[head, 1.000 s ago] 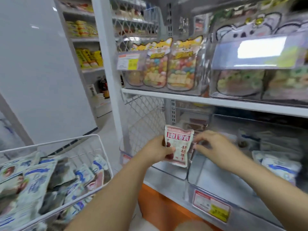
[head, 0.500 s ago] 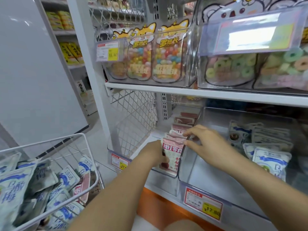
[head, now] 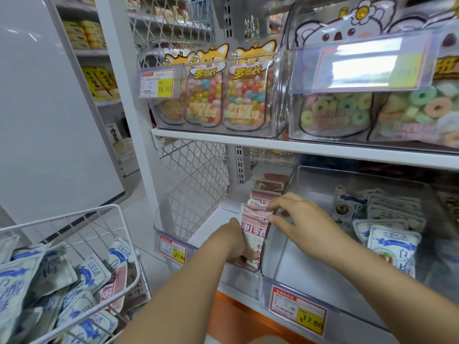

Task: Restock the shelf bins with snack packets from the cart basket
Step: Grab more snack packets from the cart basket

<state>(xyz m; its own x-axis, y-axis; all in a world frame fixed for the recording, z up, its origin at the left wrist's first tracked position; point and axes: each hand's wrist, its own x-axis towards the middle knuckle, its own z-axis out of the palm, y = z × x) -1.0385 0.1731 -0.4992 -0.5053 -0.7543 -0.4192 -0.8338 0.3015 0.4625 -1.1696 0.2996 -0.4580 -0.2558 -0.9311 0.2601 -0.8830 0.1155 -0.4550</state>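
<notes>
At the far left stands the white wire cart basket (head: 62, 218), heaped with blue-and-white packets (head: 94, 271) and a few pink ones among them. The left forearm rises from the bottom edge and reaches into the left clear bin (head: 162, 219) on the lower shelf (head: 250, 291). The left hand (head: 233, 242) has its back to the camera, and its fingers (head: 244, 256) are curled round the lower part of the front pink packet (head: 253, 238), which stands upright at the front of the bin. Behind it a row of pink packets (head: 263, 194) runs towards the back. The right arm comes in from the lower right, across the near wall of the right bin (head: 273, 259). The right hand (head: 300, 219) is palm down, its forefinger over the tops of the front packets and its thumb under them, pinching them together; the other fingers are spread apart. More blue-and-white packets (head: 392, 247) lie in the right bin.
</notes>
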